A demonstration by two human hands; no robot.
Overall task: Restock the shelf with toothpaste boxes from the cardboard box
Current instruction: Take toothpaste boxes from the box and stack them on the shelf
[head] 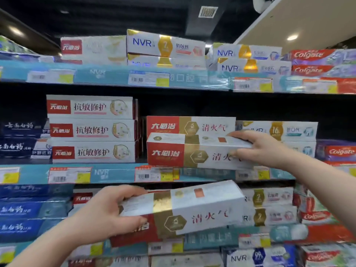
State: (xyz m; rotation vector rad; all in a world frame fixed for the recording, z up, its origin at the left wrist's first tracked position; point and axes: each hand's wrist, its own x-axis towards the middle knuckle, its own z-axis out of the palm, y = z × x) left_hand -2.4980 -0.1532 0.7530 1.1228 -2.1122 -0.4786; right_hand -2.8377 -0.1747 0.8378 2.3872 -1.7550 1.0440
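My right hand [258, 149] grips the right end of a red, gold and white toothpaste box [188, 153] that lies at the front of the middle shelf [115, 174]. Behind it stands another box of the same kind [190, 125]. My left hand [107, 211] grips the left end of a second such box [183, 211], held tilted in the air below the middle shelf's edge. The cardboard box is out of view.
A stack of three white boxes with red labels [92, 130] fills the shelf to the left. NVR boxes [277, 130] and Colgate boxes [339, 151] stand to the right. More boxes crowd the top shelf [165, 47] and the lower shelves.
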